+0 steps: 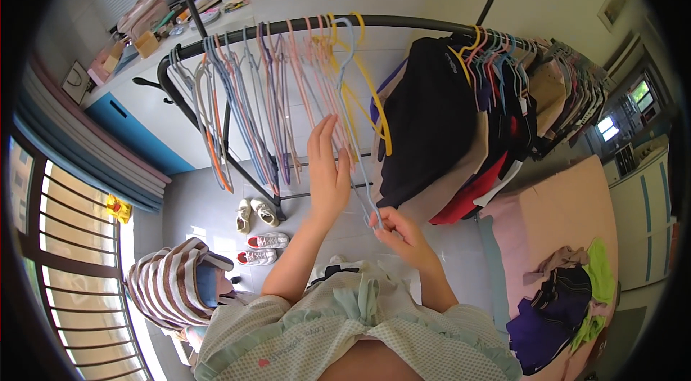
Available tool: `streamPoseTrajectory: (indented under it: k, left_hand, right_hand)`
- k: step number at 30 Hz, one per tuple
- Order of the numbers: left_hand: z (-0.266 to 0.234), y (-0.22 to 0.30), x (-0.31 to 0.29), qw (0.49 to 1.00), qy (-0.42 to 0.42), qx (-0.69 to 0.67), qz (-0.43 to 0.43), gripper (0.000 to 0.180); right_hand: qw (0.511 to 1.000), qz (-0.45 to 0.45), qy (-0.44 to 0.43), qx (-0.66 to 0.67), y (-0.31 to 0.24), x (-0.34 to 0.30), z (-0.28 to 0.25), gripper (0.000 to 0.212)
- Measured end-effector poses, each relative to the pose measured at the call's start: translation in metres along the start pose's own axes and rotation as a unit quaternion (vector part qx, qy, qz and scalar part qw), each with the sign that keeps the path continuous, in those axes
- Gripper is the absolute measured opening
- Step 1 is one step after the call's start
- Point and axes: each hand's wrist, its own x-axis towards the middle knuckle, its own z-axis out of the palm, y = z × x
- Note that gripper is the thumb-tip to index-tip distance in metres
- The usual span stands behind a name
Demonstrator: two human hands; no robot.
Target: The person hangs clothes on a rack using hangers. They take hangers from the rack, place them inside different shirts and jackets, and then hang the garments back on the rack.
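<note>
A light blue clothes hanger [344, 71] hangs by its hook from the black rail of the clothes rack, swung toward me. My right hand [404, 238] pinches its lower end between thumb and fingers. Beside its middle, my left hand [330, 178] is raised with fingers stretched upward, close to several pink hangers [296, 57]; whether it touches any of them I cannot tell. Just right of the blue hanger, yellow hangers [378, 104] hang without clothes. A black garment [428, 122] hangs further right, at the front of a row of clothes.
The black rack rail [410, 21] spans the far side. A pink-covered bed [551, 215] with crumpled clothes [551, 316] lies at right. Shoes [263, 240] sit on the floor at left, near a brown-and-white striped cloth [169, 284]. A cluttered white counter [169, 42] stands behind the rack.
</note>
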Motion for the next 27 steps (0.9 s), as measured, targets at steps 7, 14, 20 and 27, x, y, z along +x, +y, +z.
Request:
streamPoseTrajectory:
  k: [7, 14, 20, 27]
  left_hand:
    - [0.035, 0.01, 0.01, 0.99, 0.131, 0.025, 0.05, 0.075]
    - [0.067, 0.044, 0.011, 0.978, 0.082, 0.15, 0.119, 0.05]
    - [0.121, 0.101, -0.005, 0.984, 0.03, 0.086, 0.154, 0.034]
    - [0.178, 0.168, -0.053, 0.974, -0.116, -0.015, 0.193, 0.023]
  right_hand:
    - [0.994, 0.053, -0.024, -0.094, -0.031, -0.061, -0.03, 0.017]
    - [0.993, 0.049, 0.045, -0.095, -0.037, -0.143, -0.077, 0.018]
    - [0.951, 0.013, 0.309, 0.019, -0.046, -0.222, -0.12, 0.024]
    - [0.874, -0.058, 0.483, -0.003, -0.032, -0.325, -0.169, 0.029]
